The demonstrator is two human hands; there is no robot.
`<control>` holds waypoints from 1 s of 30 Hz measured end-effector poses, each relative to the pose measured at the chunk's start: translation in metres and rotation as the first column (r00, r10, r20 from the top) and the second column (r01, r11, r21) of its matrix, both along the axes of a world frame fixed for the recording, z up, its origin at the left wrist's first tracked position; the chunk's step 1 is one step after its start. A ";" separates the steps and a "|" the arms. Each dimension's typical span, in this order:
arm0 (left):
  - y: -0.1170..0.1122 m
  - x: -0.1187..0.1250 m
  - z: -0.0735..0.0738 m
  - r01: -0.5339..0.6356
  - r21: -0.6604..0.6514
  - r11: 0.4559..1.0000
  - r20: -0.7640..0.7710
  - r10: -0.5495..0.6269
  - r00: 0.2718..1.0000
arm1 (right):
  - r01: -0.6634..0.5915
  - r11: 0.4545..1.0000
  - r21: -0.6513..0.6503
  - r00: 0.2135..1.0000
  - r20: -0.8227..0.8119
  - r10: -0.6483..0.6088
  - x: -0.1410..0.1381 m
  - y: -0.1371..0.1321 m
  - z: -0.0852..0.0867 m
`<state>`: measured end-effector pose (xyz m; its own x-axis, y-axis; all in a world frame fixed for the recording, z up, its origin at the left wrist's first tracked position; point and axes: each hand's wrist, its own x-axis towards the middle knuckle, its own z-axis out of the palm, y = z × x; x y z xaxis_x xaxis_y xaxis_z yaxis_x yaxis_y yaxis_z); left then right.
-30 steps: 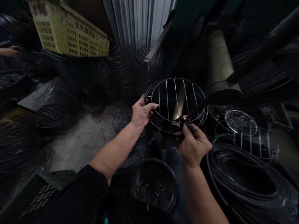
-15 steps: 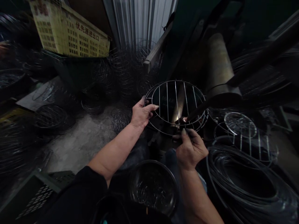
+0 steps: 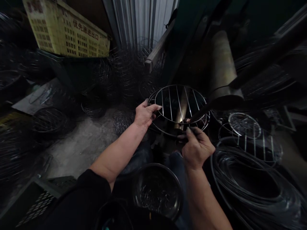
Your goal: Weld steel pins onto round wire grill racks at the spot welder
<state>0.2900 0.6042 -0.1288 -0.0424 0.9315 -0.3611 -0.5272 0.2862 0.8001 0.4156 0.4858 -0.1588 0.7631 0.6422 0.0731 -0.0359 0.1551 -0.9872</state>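
Note:
A round wire rack (image 3: 177,105) with parallel bars and a second ring beneath is held tilted in front of me. My left hand (image 3: 145,114) grips its left rim, thumb over the wire. At the near rim, my right hand (image 3: 197,142) is closed in a pinch; whatever small piece it holds there is too dark to make out. Just above those fingers, the dark electrode arm (image 3: 203,110) of a machine reaches the rim, and its coppery tip meets the wire. A brass-coloured post (image 3: 182,108) stands below the rack, seen through the bars.
A metal bowl (image 3: 157,191) with small bent wire pieces sits at my lap. To the right are a large wire coil (image 3: 240,204) and another wire rack (image 3: 257,147). A yellow crate (image 3: 69,32) stands back left. A thick brass cylinder (image 3: 223,60) hangs overhead at right.
The rack has shifted slightly and tilted a little, its right side now a bit further left. My right hand has risen slightly at the rim; the left keeps its grip.

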 end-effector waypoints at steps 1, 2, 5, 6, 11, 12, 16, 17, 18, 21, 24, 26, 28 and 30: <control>0.000 0.000 0.001 0.001 0.011 1.000 -0.006 -0.001 1.000 | 0.001 1.000 0.001 1.000 0.002 -0.001 0.000 0.000 0.000; 0.000 0.001 0.002 0.007 0.032 0.999 -0.011 -0.006 1.000 | -0.003 1.000 0.004 1.000 0.002 0.003 0.000 0.000 0.000; -0.001 0.001 0.004 0.023 0.057 0.998 -0.029 -0.021 0.999 | -0.024 1.000 0.019 1.000 -0.003 0.024 0.000 0.003 -0.002; -0.002 0.001 0.004 0.027 0.055 0.998 -0.037 -0.025 0.999 | -0.033 0.999 0.024 0.999 -0.010 0.033 0.000 0.004 -0.002; -0.001 -0.007 0.004 0.104 0.058 0.993 -0.087 -0.098 0.991 | -0.063 0.998 -0.014 0.998 0.015 0.063 0.007 -0.007 0.000; 0.002 -0.009 0.004 0.132 0.048 0.990 -0.097 -0.127 0.987 | -0.053 0.998 -0.044 0.994 0.093 0.056 0.008 -0.016 -0.001; 0.028 -0.016 0.004 0.194 0.051 0.980 -0.202 -0.181 0.963 | -0.212 0.903 -0.373 0.684 0.603 0.410 -0.007 -0.073 -0.017; 0.035 -0.016 0.005 0.206 0.068 0.976 -0.239 -0.184 0.953 | -0.337 0.728 -0.597 0.456 0.573 0.681 -0.016 -0.089 -0.024; 0.040 -0.017 0.006 0.222 0.080 0.972 -0.272 -0.193 0.943 | -0.370 0.468 -0.802 0.202 0.422 0.884 -0.025 -0.103 -0.032; 0.044 -0.019 0.007 0.249 0.045 0.968 -0.291 -0.226 0.930 | -0.240 0.055 -0.969 -0.100 0.081 0.992 -0.051 -0.129 -0.053; 0.027 -0.025 0.005 0.186 0.014 0.982 -0.226 -0.178 0.958 | -0.223 0.000 -0.975 -0.107 0.024 0.994 -0.058 -0.134 -0.062; 0.009 -0.030 0.001 0.135 0.020 0.991 -0.169 -0.129 0.977 | -0.218 -0.027 -0.976 -0.099 -0.005 0.995 -0.053 -0.132 -0.061; -0.010 -0.031 -0.002 0.104 0.046 0.994 -0.111 -0.098 0.989 | -0.230 -0.040 -0.972 -0.095 -0.019 0.995 -0.045 -0.132 -0.059; -0.026 -0.030 -0.004 0.081 0.077 0.994 -0.061 -0.076 0.995 | -0.302 -0.024 -0.953 -0.038 -0.013 0.999 -0.037 -0.137 -0.059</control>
<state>0.2602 0.5784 -0.1323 0.0135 0.9583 -0.2854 -0.4577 0.2597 0.8503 0.3786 0.3491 -0.2176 -0.2920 0.7449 -0.5998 0.8951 -0.0080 -0.4457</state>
